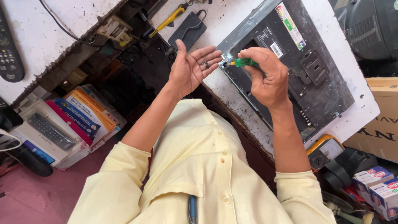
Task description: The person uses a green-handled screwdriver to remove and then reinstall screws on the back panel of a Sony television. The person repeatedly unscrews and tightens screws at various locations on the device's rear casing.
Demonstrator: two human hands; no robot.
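My right hand [267, 76] grips a green-handled screwdriver [241, 62], its tip at the near-left corner of a dark grey flat panel [327, 89] that lies back-up on the white bench [356, 99]. My left hand [191, 68] is held palm-up just left of that corner, fingers spread, with small dark screws [206, 64] resting on the fingers. The two hands are a few centimetres apart.
A yellow-handled screwdriver [168, 20] and a black adapter [190, 29] lie at the bench's far end. A remote control [9, 54] rests on a second white surface at left. Stacked boxes [83, 116] sit on the floor; a cardboard box [381, 124] and a yellow meter [325, 151] are at right.
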